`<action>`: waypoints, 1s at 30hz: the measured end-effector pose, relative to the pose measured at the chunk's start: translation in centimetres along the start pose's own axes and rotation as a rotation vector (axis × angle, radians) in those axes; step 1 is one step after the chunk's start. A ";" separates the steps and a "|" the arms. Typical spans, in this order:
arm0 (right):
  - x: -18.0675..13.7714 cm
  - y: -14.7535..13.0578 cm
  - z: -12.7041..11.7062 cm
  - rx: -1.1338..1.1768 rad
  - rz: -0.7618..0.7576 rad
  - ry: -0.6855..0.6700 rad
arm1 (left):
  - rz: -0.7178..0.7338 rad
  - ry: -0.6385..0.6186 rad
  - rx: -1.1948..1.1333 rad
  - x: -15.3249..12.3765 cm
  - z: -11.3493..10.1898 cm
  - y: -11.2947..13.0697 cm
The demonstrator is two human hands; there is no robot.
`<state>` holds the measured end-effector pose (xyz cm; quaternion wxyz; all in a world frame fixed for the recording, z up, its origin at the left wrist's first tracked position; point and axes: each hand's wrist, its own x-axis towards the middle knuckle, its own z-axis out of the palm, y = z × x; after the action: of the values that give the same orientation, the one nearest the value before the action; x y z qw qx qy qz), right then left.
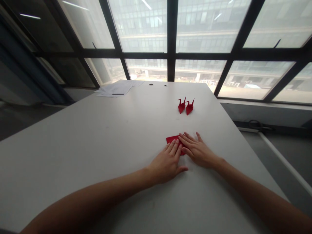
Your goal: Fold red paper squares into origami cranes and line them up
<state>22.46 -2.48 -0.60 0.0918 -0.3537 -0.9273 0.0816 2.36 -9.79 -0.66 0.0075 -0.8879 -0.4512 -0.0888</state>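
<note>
Rests the left hand (165, 164) palm-down on the red paper (171, 139), with fingers stretched over the lower part and thumb held out to the right, clear of the paper. Lays the right hand (197, 151) across the paper's right part, also flat, with straight fingers and the thumb just beside the left index fingertip. Clasps nothing in either palm. Leaves the paper's upper left corner and a small patch between the hands in sight; cannot tell the full outline underneath. Has the paper lying on the white table (97, 139), nearer the right edge than the left. Reaches in with a bare left forearm (102, 195) and right forearm (253, 191).

Shows, beyond the hands, a left paper crane (181, 107) and a right paper crane (189, 108), both red and side by side, with slender tips pointing up. Shows, at the far left corner, loose white sheets (115, 87); then, past the table, tall windows with a dark frame (172, 35), and a blue curtain (31, 61) off to the left.
</note>
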 end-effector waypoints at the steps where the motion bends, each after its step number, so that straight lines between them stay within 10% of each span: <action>1: 0.1 0.0 0.2 -0.014 0.040 0.012 | -0.002 -0.004 -0.001 0.0 -0.1 0.0; 8: 0.5 0.2 1.0 0.003 0.256 0.130 | -0.027 -0.033 -0.004 0.0 -0.3 0.1; 30: -0.7 -0.3 -0.4 0.149 -0.043 0.157 | -0.242 0.356 -0.643 2.4 -0.3 -4.8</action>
<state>22.86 -3.09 -0.27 0.1917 -0.3313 -0.9160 0.1203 -0.13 -5.03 -0.27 -0.2039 -0.7560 -0.4936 -0.3786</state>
